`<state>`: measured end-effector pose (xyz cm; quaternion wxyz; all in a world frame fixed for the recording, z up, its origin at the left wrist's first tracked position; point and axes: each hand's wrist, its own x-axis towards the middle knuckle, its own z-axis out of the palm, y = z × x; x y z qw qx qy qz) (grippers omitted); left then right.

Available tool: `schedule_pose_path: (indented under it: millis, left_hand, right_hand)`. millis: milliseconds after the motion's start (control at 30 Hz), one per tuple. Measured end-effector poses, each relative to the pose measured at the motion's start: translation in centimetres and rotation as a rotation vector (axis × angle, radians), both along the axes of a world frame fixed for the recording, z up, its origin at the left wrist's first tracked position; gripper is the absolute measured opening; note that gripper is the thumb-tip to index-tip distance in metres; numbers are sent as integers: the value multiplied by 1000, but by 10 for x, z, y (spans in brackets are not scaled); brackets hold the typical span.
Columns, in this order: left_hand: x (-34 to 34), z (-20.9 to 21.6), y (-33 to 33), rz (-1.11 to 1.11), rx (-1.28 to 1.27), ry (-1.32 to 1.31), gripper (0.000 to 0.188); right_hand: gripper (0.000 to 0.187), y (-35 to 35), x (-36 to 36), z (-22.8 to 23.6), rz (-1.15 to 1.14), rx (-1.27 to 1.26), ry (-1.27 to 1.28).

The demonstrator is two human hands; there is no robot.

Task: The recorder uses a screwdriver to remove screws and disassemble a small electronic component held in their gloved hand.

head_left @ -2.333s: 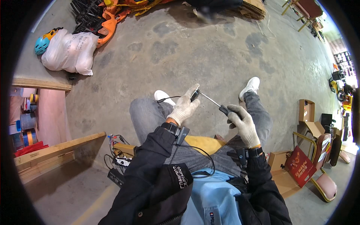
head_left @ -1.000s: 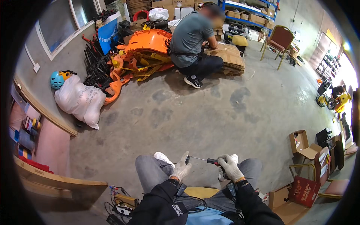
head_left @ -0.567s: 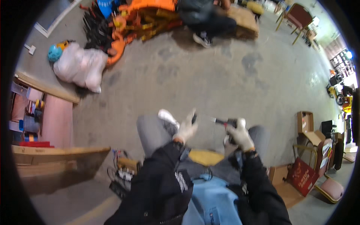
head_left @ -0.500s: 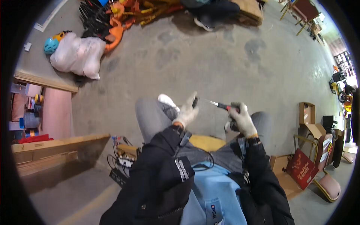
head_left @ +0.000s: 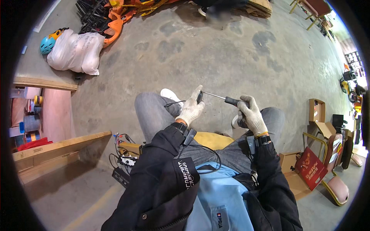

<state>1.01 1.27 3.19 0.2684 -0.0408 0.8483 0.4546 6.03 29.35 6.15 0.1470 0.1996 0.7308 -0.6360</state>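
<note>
Both of my hands wear pale knit gloves and are raised in front of my knees. My left hand is closed around a small black object, too small to tell its kind. A thin black cable shows beside that hand. My right hand grips a screwdriver by its black handle. The metal shaft points left, its tip at or very near the black object. Whether the tip touches it, I cannot tell.
To my left stand a wooden board and a cluster of wired parts. An open cardboard box and a red box lie at right. A white sack, a blue helmet and orange parts sit far left.
The screwdriver's handle has turned, showing black where red showed before. The cable by my left hand has come into sight. The whole view has shifted slightly.
</note>
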Motion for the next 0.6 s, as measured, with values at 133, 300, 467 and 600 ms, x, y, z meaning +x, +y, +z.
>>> schedule_pose_path:
  millis: [133,300,467,600]
  left_hand:
    - [0,-7,-3,-8,0,-7,78]
    - [-2,2,3,-1,-12,-12,80]
    - [2,-27,-8,6,-27,144,86]
    - [0,-6,2,-8,12,9,91]
  right_hand:
    - [53,4,-4,11,218,88,-65]
    - [50,-11,-2,25,-25,28,-34]
    - [47,-14,-6,8,-6,1,39]
    - [42,9,-2,-24,421,753,609]
